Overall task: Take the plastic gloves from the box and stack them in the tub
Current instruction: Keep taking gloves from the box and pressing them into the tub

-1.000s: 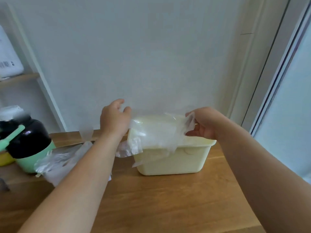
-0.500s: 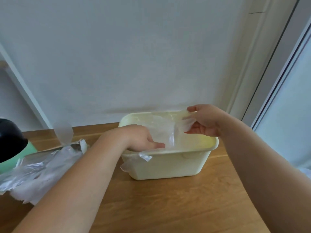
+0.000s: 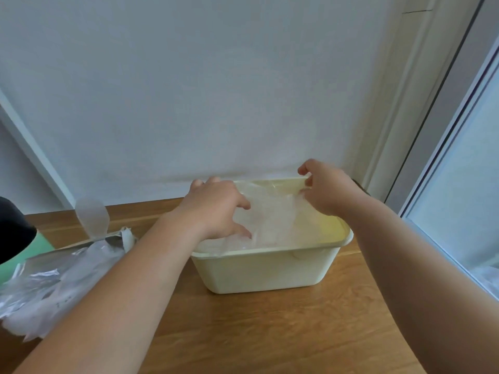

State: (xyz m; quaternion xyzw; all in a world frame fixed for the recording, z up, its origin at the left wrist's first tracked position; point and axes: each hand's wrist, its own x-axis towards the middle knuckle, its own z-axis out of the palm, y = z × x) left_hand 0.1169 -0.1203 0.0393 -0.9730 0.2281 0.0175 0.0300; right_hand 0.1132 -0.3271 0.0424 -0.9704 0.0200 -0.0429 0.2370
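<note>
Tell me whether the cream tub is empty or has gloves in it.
Not empty: clear plastic gloves lie inside the tub, below its rim. How deep the stack goes, cannot tell.

A home, it seems. A wooden table [image 3: 243,333] stands against a plain white wall [image 3: 216,90] beside a glass door [image 3: 464,184] (white-framed), with a plastic tub [image 3: 264,271] and a green jug [image 3: 40,245] on it.

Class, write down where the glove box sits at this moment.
In the head view, the glove box lies at the left of the wooden table, left of the cream tub, with plastic gloves spilling from it.
</note>
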